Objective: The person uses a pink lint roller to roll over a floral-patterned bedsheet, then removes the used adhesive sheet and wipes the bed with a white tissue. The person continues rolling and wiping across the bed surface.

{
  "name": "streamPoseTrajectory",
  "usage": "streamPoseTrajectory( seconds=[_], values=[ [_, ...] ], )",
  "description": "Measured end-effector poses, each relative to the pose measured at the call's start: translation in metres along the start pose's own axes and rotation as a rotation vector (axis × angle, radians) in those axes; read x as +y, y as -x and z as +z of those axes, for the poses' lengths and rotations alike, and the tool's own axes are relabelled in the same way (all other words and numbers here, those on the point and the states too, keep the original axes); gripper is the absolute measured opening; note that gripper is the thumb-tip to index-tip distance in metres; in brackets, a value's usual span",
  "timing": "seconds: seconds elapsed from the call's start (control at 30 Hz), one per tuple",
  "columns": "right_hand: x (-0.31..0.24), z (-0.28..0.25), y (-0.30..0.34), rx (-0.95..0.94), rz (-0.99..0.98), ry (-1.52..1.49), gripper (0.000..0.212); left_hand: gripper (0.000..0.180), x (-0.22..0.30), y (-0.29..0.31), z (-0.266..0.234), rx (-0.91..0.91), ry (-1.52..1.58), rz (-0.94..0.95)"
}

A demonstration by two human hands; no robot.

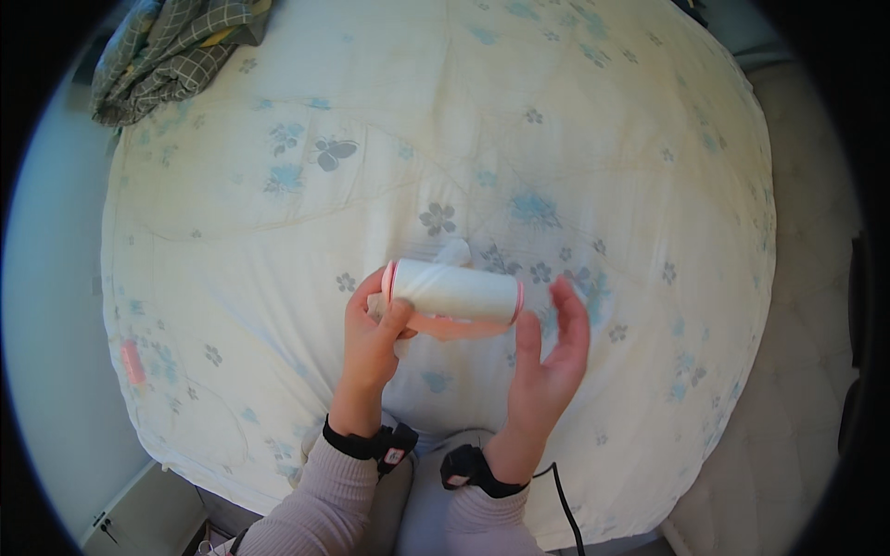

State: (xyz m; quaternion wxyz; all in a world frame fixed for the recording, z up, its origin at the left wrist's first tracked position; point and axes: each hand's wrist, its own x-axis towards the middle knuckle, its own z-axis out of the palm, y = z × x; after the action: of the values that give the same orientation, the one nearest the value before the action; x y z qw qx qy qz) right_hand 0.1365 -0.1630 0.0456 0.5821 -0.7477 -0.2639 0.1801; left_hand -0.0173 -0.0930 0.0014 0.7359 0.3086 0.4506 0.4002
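White roll [454, 289]: smooth cylinder, pink end rims, pink curved strip [459, 328] along its near side, over the middle of the surface's near half, left hand [373, 329] gripping its left end; right hand [547, 371] spread wide, thumb just beside the right rim, contact unclear. Floral-print white bedsheet [278, 269] is wrinkled, with a small pink object [133, 362] by its left edge and a bunched grey checked cloth [171, 69] at its far-left corner.

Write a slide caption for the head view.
Left hand grips a white, pink-ended cylinder over a floral sheet; right hand open nearby.
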Motion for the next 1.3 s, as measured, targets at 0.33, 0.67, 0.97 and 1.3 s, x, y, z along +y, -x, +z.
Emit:
streamPoseTrajectory(
  seconds=[0.33, 0.67, 0.97, 1.3],
  values=[
    [0.050, 0.015, -0.008, -0.387, 0.332, -0.488, 0.086, 0.072, 0.010, -0.022, -0.016, -0.146, -0.151, 0.101],
    [0.043, 0.020, -0.009, -0.363, 0.207, -0.378, 0.067, 0.092, 0.020, -0.024, -0.015, -0.208, -0.169, 0.004],
    [0.029, 0.015, -0.017, -0.449, 0.222, -0.578, 0.058, 0.101, 0.020, -0.025, -0.009, -0.213, -0.106, 0.000],
    [0.026, 0.010, -0.017, -0.478, 0.173, -0.554, 0.056, 0.081, 0.014, -0.019, -0.011, -0.153, -0.191, 0.083]
  ],
)
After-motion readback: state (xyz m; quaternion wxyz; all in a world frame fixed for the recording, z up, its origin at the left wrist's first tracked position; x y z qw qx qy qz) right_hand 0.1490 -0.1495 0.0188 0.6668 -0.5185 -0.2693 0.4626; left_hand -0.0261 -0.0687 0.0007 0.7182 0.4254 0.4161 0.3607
